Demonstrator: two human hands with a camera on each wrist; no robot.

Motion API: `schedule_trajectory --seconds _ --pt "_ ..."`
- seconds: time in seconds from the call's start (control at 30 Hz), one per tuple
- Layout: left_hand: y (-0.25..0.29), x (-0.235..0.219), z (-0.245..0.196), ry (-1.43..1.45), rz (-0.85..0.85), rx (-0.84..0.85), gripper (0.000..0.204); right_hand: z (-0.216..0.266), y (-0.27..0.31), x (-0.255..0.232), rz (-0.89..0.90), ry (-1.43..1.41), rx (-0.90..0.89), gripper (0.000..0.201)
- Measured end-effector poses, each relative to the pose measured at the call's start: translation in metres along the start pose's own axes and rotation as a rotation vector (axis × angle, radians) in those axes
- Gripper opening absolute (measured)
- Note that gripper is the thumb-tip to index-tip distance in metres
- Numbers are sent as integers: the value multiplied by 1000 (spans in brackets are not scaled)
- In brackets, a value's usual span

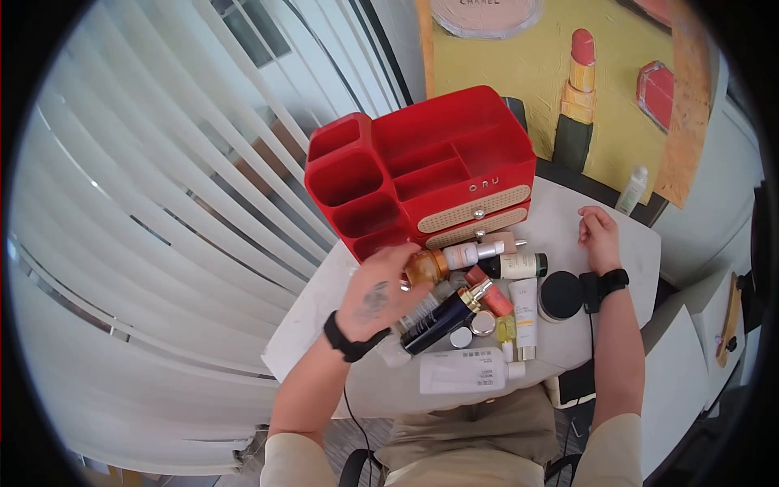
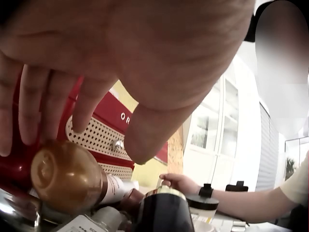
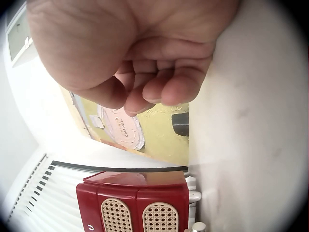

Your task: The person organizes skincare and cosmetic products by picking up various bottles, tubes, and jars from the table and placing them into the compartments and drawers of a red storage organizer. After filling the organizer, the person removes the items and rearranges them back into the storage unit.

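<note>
My left hand point(image 1: 376, 294) reaches over a pile of cosmetics at the front of a red organizer point(image 1: 495, 146). Its fingers hang spread beside an amber bottle point(image 2: 67, 176), fingertips right at its far side, the thumb standing apart from it. The bottle lies on its side, its base toward the wrist. Close by lie a dark blue pump bottle point(image 1: 442, 321), a white tube point(image 1: 526, 312) and a dark green-capped bottle point(image 1: 519, 265). My right hand point(image 1: 599, 235) rests on the table with fingers loosely curled and holds nothing.
A black-lidded jar point(image 1: 561, 295) stands near the right wrist. A white bottle point(image 1: 462, 372) lies at the table's front edge. Vertical blinds point(image 1: 162, 203) hang at the left. Behind leans a painting point(image 1: 519, 73), with a small white tube point(image 1: 633, 188) near its lower edge.
</note>
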State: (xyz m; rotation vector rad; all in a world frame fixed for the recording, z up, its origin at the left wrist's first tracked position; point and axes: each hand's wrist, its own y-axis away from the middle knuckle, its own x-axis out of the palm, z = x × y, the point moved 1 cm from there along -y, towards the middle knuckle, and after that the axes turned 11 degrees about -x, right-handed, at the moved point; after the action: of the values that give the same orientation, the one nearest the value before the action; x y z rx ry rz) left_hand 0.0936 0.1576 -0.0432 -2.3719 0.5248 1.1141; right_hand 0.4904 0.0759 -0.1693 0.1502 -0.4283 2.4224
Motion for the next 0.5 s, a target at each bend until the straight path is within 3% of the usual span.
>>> schedule_trajectory --seconds 0.07,0.3,0.47,0.5 --pt "-6 8 -7 -178 106 9 49 -1 -1 -2 6 2 1 14" --pt "-13 27 4 -335 155 -36 55 2 0 0 6 7 11 14" --pt "-12 10 -5 -315 92 19 50 5 -1 1 20 7 21 14" --pt "-13 -1 -10 -289 -8 51 49 5 -1 1 25 12 19 14"
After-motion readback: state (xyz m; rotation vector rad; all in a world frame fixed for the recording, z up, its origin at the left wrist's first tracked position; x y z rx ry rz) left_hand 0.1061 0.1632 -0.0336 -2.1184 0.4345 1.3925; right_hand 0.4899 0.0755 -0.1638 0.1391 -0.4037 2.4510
